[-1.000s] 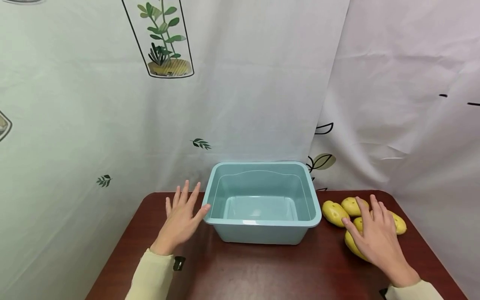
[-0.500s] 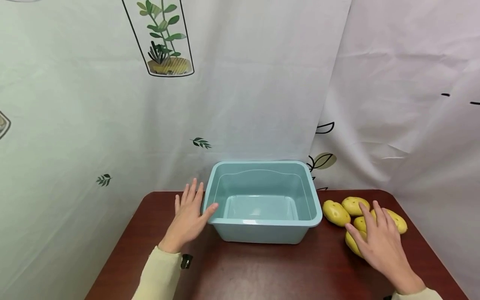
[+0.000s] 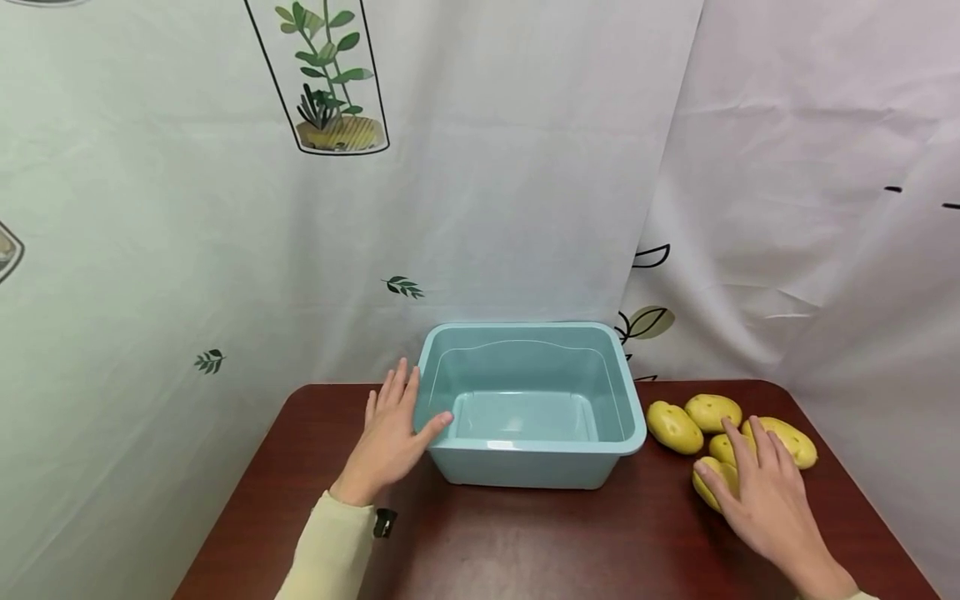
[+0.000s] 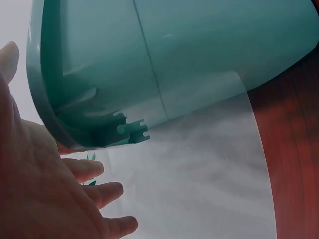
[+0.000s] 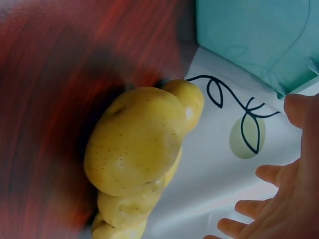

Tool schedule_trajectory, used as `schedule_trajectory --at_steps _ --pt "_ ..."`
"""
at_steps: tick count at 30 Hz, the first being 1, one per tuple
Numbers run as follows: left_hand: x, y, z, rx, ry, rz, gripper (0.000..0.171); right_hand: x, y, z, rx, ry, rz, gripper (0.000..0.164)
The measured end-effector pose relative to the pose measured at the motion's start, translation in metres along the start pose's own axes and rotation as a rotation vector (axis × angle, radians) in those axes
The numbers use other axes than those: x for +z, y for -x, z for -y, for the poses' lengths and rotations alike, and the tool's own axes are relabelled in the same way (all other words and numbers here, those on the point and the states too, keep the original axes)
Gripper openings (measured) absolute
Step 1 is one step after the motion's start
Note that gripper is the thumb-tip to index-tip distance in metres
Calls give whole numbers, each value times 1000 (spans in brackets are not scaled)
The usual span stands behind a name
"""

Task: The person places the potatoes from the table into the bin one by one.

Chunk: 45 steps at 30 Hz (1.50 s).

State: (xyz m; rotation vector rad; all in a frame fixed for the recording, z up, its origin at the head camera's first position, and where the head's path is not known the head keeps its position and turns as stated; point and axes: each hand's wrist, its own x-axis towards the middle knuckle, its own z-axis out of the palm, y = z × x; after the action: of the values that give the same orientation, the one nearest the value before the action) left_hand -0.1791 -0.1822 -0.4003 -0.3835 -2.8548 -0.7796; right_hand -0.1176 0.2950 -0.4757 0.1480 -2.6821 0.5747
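Observation:
A pale blue plastic basin [image 3: 525, 463] stands at the back middle of the table. My left hand [image 3: 386, 446] is at its left side, fingers spread and thumb over the rim's near left corner; in the left wrist view the palm and fingers [image 4: 102, 194] lie close beside the basin rim [image 4: 37, 94]. Several yellow potatoes [image 3: 675, 427] lie in a group right of the basin. Above the nearest of them hovers my right hand [image 3: 772, 504], its fingers extended and holding nothing. From the right wrist, a large potato [image 5: 134, 142] shows in front, with the hand [image 5: 279, 199] off to one side.
The dark red wooden table [image 3: 517, 542] ends just behind the basin and potatoes. A pale curtain [image 3: 525, 208] printed with plants hangs along its back and sides. A small black clip-like piece [image 3: 385, 522] sits at the left sleeve.
My left hand has shifted right, closer to the basin, its thumb now over the rim. The right hand has moved slightly right and lower, uncovering more of the potatoes. Basin and potatoes stay put.

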Motion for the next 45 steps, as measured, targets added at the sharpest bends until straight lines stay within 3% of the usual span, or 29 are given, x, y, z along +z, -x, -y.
schedule_trajectory --at_steps 7,36,45 --pt "6 0 -1 -5 23 14 103 4 6 -5 30 -4 30 76" --pt "17 -1 -1 -8 14 -16 110 13 18 -14 47 9 59 72" --pt "18 1 -1 -38 19 -8 116 14 23 -18 73 18 95 75"
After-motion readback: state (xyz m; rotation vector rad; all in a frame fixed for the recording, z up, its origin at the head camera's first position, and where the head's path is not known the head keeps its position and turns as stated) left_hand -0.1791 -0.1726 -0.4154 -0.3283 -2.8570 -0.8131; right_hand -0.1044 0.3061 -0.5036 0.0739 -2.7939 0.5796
